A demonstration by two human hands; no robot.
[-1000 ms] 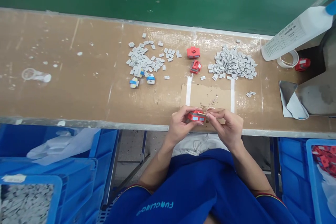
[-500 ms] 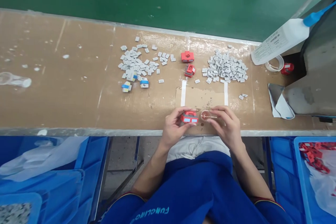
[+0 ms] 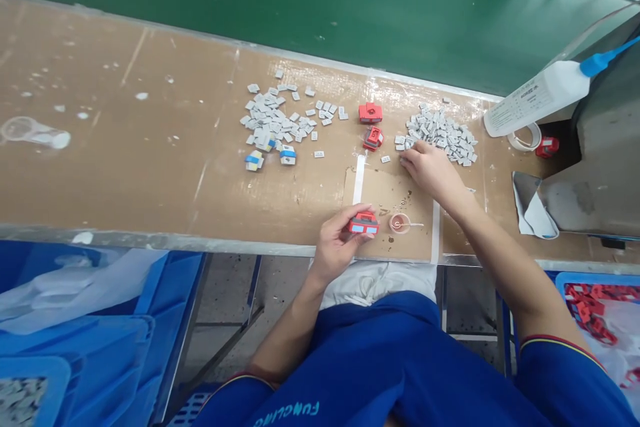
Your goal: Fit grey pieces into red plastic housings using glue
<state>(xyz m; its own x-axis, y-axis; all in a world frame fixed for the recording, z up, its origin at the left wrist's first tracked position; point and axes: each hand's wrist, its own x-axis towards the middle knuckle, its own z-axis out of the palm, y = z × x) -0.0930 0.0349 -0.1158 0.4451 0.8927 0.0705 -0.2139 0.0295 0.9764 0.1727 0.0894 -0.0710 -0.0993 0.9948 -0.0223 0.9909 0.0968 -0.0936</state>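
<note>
Closest to me is my own blue cloth shirt (image 3: 400,360) with lettering across it. On my left stands a blue plastic bin (image 3: 57,370) of small grey pieces; on my right, another blue plastic bin (image 3: 600,277) holds red plastic parts (image 3: 590,313). Beyond my lap runs the long table (image 3: 150,193), covered in brown cardboard, glossy and flecked with white spots.

Just past its near edge, my left forearm angles in and my left hand (image 3: 334,243) grips a small red-and-grey plastic block with pale windows (image 3: 364,223) between thumb and fingers, over a flat sheet of tan cardboard (image 3: 373,187). Right of the block, a small round clear cup (image 3: 392,227) rests on the sheet, a thin pale stick (image 3: 416,225) poking out over its rim.

My right arm stretches farther, slanting across the table. My right hand (image 3: 425,167) is palm down, fingers bent and drawn narrow at the near-left edge of a heap of small grey rectangular tiles (image 3: 445,130); I can't tell whether they hold a tile.

Left of that heap sit two red plastic blocks (image 3: 371,113), then a looser scatter of grey tiles (image 3: 267,113). To the right leans a white plastic bottle with a blue nozzle (image 3: 540,100). Beyond the table lies a smooth green surface (image 3: 250,7).
</note>
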